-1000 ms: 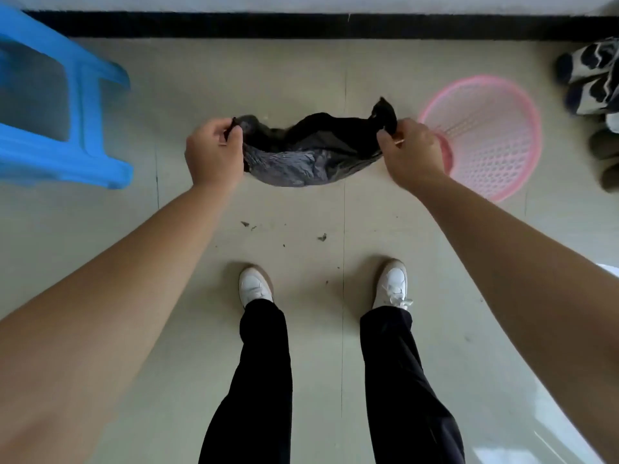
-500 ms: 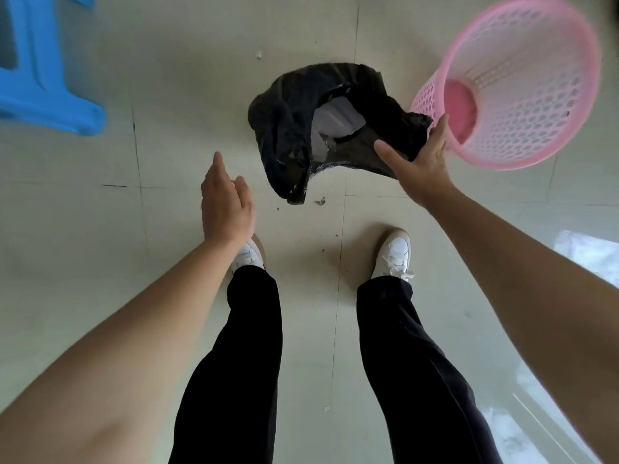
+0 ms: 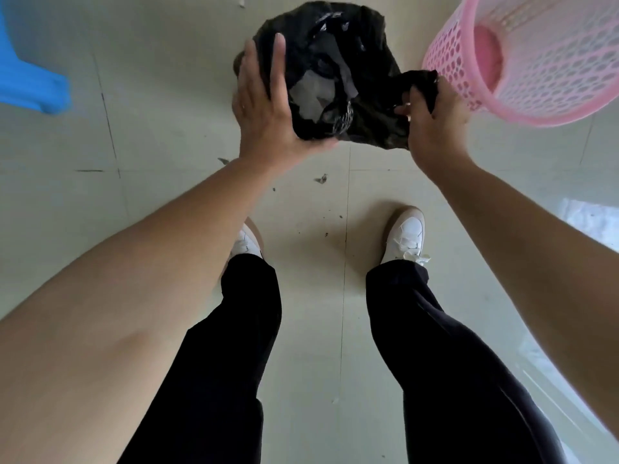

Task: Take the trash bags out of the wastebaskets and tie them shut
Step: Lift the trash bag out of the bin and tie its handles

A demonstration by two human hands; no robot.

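Note:
A black trash bag (image 3: pixel 365 105) sits on the floor in front of my feet, its mouth partly open with pale paper inside. My left hand (image 3: pixel 264 105) lies against the bag's left side with its fingers straight. My right hand (image 3: pixel 432 118) grips a bunched edge of the bag on its right side. A pink mesh wastebasket (image 3: pixel 549 61) lies tipped on its side right behind my right hand, with no bag in it.
A blue plastic stool (image 3: pixel 30 85) stands at the far left. Small bits of debris (image 3: pixel 321 179) are scattered on the tiled floor between the bag and my white shoes (image 3: pixel 407 234).
My left hand let go of the bag, dropped away, then came back to press its left side. My right hand closed round the bag's right edge. The view tilted down.

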